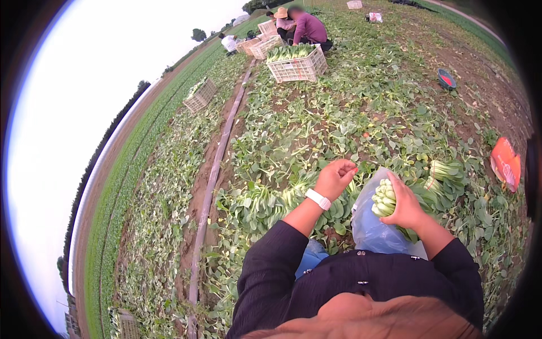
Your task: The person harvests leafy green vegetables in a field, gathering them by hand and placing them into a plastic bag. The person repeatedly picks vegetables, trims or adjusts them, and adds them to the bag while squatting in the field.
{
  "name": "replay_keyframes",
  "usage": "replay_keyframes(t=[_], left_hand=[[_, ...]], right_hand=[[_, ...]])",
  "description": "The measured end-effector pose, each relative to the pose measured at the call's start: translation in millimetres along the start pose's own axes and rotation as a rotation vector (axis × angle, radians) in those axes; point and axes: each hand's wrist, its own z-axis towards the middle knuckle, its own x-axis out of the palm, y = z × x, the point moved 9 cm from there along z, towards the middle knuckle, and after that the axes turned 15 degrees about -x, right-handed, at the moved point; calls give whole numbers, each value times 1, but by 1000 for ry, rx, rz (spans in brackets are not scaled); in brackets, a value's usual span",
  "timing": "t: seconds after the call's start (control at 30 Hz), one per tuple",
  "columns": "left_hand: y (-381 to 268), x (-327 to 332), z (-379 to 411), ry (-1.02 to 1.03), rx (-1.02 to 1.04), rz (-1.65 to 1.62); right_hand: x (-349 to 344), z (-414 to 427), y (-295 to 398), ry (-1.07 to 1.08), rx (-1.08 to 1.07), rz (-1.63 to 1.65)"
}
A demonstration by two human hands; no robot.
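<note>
My right hand [406, 205] grips a bunch of leafy greens with pale stems [384, 199], its stem ends facing left. Under the bunch, a translucent bluish plastic sheet [368, 233] covers my lap. To the left, my left hand [335, 180] is raised, its fingertips pinched on a small red item [355, 170], too small to identify. A white watch [318, 199] is on that wrist. Loose greens [262, 207] lie in a row on the ground below and left of my left hand. Tied bunches of greens [442, 178] rest just beyond my right hand.
A plastic crate filled with greens [296, 70] stands ahead, near crouching people [311, 27]. Another crate [201, 95] sits left of a long pipe or hose [220, 152]. A dark bowl with red contents [446, 79] and an orange-red bag [506, 164] lie at right.
</note>
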Motion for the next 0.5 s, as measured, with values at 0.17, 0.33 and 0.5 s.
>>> replay_keyframes(t=[0.17, 0.33, 0.5], left_hand=[[-33, 117, 41, 288, 205, 200], [-44, 141, 43, 481, 93, 85], [-40, 146, 49, 444, 43, 92]], right_hand=[[-3, -11, -2, -41, -74, 9], [-21, -24, -12, -75, -35, 3], [-23, -26, -14, -110, -58, 32]])
